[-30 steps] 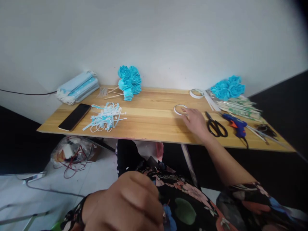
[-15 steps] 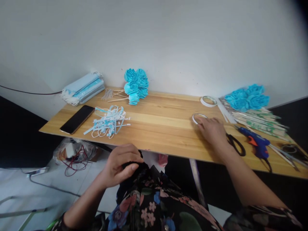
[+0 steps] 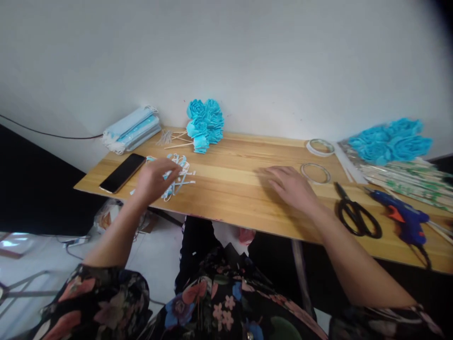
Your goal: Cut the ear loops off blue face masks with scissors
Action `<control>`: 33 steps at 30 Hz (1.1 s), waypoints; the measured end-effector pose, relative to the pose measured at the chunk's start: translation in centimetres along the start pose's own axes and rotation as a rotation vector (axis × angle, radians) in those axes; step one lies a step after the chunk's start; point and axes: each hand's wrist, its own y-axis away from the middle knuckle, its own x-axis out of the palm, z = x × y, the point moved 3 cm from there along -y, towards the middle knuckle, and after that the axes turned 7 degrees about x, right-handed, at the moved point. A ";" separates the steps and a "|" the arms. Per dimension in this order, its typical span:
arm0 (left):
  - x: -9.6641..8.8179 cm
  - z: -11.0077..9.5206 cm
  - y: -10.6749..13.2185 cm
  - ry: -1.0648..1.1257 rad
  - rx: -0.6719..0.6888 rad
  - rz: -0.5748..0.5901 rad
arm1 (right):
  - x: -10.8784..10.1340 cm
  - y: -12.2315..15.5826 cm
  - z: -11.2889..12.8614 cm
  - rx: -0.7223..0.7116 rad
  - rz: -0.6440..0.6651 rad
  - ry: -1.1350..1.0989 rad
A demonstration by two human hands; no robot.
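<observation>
My left hand (image 3: 153,178) reaches over a heap of cut blue and white mask strips (image 3: 179,175) on the wooden table (image 3: 233,189); its fingers are curled over the heap and slightly blurred. My right hand (image 3: 290,186) lies flat on the table with fingers stretched out, holding nothing. It rests just left of a thin tape ring (image 3: 315,173).
A black phone (image 3: 122,172) lies at the left edge, a stack of blue face masks (image 3: 131,128) behind it. Blue fabric flowers on sticks (image 3: 205,122) stand at the back, more flowers (image 3: 389,140) at right. Another tape roll (image 3: 320,147), scissors (image 3: 357,217), a blue glue gun (image 3: 401,216).
My left hand rose from my lap to the strip heap on the table. My right hand left the tape ring and slid left. The view shifted right.
</observation>
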 end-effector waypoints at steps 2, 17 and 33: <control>-0.5 3.1 -0.3 -0.131 -0.075 0.056 | 0.8 -0.4 0.7 -0.036 0.047 -0.068; 3.1 7.1 -1.4 -0.198 -0.159 0.413 | 3.9 -4.8 1.1 -0.009 0.196 -0.178; -3.2 14.3 -4.6 -0.382 -0.554 0.032 | 5.2 -3.7 0.2 0.056 0.022 -0.385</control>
